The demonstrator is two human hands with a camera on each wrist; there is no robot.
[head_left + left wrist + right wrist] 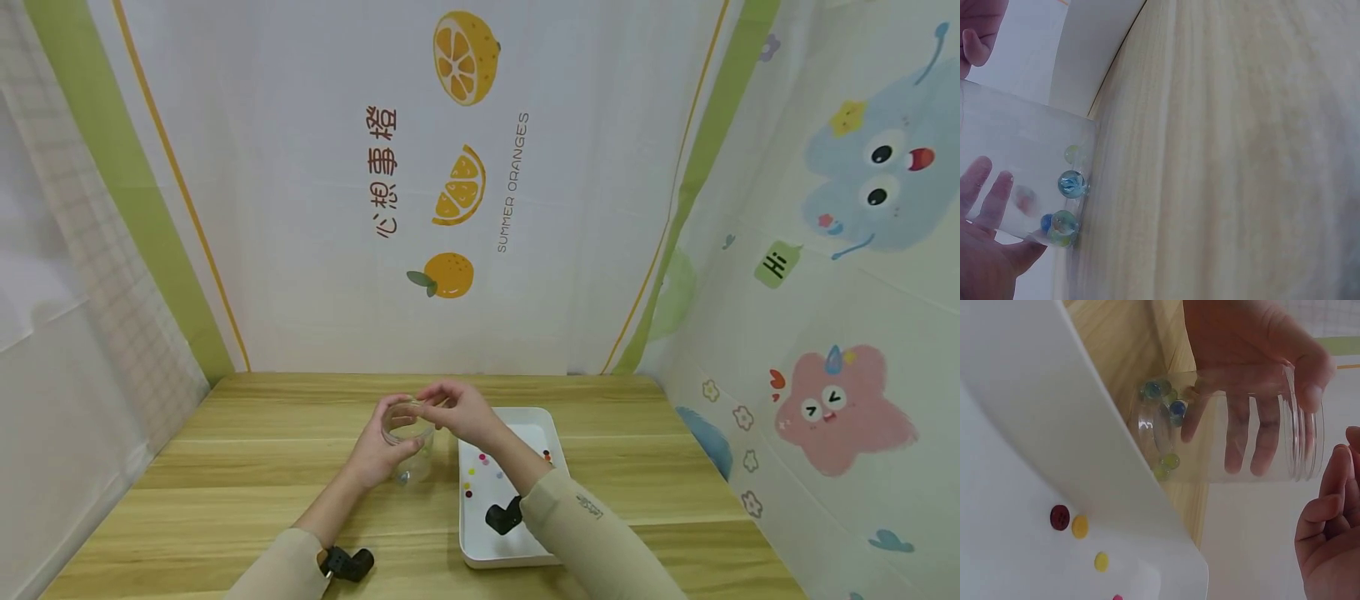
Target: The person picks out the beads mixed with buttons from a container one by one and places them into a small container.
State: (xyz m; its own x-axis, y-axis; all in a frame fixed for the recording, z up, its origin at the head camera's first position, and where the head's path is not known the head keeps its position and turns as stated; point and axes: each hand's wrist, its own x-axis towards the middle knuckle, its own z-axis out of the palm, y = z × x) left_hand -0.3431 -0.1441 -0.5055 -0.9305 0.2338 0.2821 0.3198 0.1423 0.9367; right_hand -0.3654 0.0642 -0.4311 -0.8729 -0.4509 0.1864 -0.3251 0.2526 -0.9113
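Note:
A clear jar (408,433) stands with its mouth upward on the wooden table, left of a white tray. My left hand (378,450) grips it near the rim, thumb in front and fingers spread round the far side. Several glass marbles (1176,410), blue, green and yellow, lie at the jar's bottom; a clear one with blue swirls (1072,184) shows in the left wrist view. My right hand (461,414) is just over the mouth, thumb and fingertips bent together at the rim. I cannot tell whether anything is between them.
The white tray (480,546) runs under my right forearm. Scattered in it are small coloured buttons, among them a dark red button (1060,517) and yellow buttons (1102,561). Printed curtains (300,250) hang behind the table and along both sides.

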